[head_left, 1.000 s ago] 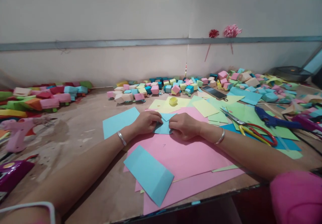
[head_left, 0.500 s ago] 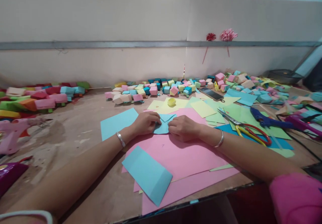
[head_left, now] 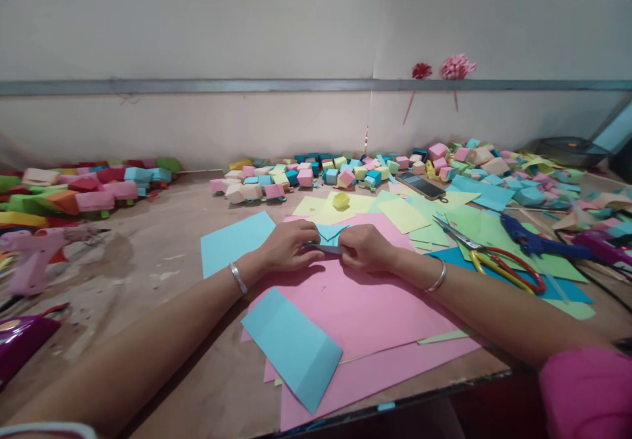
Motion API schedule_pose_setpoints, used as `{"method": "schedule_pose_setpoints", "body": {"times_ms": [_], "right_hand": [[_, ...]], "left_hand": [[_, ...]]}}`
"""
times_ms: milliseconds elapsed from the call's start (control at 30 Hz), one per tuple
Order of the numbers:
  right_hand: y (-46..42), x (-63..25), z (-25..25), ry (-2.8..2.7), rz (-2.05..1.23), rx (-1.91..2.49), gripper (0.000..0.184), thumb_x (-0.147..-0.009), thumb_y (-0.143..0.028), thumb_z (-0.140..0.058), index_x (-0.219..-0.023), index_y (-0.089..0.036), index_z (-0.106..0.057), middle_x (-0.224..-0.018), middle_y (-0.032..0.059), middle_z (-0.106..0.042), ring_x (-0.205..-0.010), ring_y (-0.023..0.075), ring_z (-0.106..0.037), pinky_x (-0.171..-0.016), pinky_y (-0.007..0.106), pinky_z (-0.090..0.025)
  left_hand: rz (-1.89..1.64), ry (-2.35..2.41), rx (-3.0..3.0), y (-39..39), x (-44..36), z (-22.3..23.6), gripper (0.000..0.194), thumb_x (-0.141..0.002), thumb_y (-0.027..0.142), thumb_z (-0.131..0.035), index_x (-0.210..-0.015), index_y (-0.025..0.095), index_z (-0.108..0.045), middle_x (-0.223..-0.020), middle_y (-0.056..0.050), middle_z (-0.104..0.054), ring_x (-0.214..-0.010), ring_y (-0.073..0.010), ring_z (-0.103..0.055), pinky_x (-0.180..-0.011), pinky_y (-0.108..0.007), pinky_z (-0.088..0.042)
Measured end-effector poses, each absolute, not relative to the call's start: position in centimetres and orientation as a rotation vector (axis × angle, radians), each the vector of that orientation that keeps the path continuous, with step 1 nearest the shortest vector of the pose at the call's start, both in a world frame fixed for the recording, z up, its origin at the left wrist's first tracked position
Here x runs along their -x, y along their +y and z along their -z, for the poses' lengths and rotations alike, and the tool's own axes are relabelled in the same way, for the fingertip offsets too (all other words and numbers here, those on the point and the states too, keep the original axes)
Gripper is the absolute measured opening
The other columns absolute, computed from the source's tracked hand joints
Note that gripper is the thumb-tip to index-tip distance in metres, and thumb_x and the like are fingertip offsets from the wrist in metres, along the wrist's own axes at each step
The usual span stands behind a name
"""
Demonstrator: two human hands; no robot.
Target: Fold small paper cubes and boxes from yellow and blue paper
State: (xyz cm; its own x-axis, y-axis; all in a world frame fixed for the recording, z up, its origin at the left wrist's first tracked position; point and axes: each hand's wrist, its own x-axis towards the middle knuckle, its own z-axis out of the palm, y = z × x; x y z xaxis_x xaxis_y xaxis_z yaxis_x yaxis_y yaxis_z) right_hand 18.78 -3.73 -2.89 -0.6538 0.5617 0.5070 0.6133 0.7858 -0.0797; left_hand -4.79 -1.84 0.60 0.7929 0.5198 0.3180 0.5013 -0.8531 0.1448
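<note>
So the small blue paper (head_left: pixel 332 232) is sitting on the pink sheets (head_left: pixel 355 314), roughly midway between the near and far edges of the desk (head_left: pixel 162 248), and both hands are on it. The left hand (head_left: pixel 292 246) has its fingers curled and is pinching the left end, while the right hand (head_left: pixel 364 248) is bunched up, nearly a fist, gripping the right end. You can see pointed flaps on the side facing the far edge, plus a shaded strip along the side facing the near one. Closer to the near edge there's a longer blue strip (head_left: pixel 291 343) lying slantwise across the pink, and a flat blue sheet (head_left: pixel 234 241) lies just beside the left hand. Over toward the right edge, scissors (head_left: pixel 476 244) lie with the tips pointing at the far edge, right near a blue glue gun (head_left: pixel 530 236). Lots of colourful paper blocks (head_left: pixel 305 178) line the far edge.
</note>
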Motion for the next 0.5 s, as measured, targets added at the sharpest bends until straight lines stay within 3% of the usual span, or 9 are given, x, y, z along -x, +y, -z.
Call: {"method": "schedule_pose_setpoints", "body": {"times_ms": [200,300,500], "right_hand": [[-3.64,-18.61,2.59,-2.42,-0.11,0.82,0.015,-0.086,-0.024,-0.055,-0.074,-0.016,-0.059,-0.072,0.0033,-0.06,-0.066,0.0142,-0.047,-0.064,0.026,-0.035],[-3.52,-18.45,2.61,-2.427,-0.152,0.804,0.018,-0.089,-0.022,-0.055,-0.074,-0.016,-0.062,-0.08,0.006,-0.062,-0.074,0.0152,-0.051,-0.067,0.026,-0.037],[-3.06,-18.3,2.53,-2.359,-0.222,1.004,0.015,-0.086,-0.02,-0.06,-0.073,-0.016,-0.063,-0.074,0.0028,-0.06,-0.069,0.0134,-0.049,-0.064,0.026,-0.033]], "left_hand": [[-0.591,0.73,-2.946,-1.29,4.57,0.11,0.022,-0.09,0.021,-0.05,-0.074,0.017,-0.065,-0.076,-0.006,-0.063,-0.07,-0.0158,-0.055,-0.064,-0.027,-0.039],[-0.6,0.725,-2.85,-1.27,4.68,0.04,0.022,-0.091,0.027,-0.052,-0.077,0.016,-0.065,-0.076,-0.006,-0.062,-0.07,-0.0147,-0.055,-0.064,-0.026,-0.04],[-0.622,0.889,-2.659,-1.23,4.78,-0.13,0.04,-0.095,0.031,-0.043,-0.059,0.016,-0.054,-0.058,0.0,-0.051,-0.056,-0.011,-0.045,-0.056,-0.025,-0.035]]}}
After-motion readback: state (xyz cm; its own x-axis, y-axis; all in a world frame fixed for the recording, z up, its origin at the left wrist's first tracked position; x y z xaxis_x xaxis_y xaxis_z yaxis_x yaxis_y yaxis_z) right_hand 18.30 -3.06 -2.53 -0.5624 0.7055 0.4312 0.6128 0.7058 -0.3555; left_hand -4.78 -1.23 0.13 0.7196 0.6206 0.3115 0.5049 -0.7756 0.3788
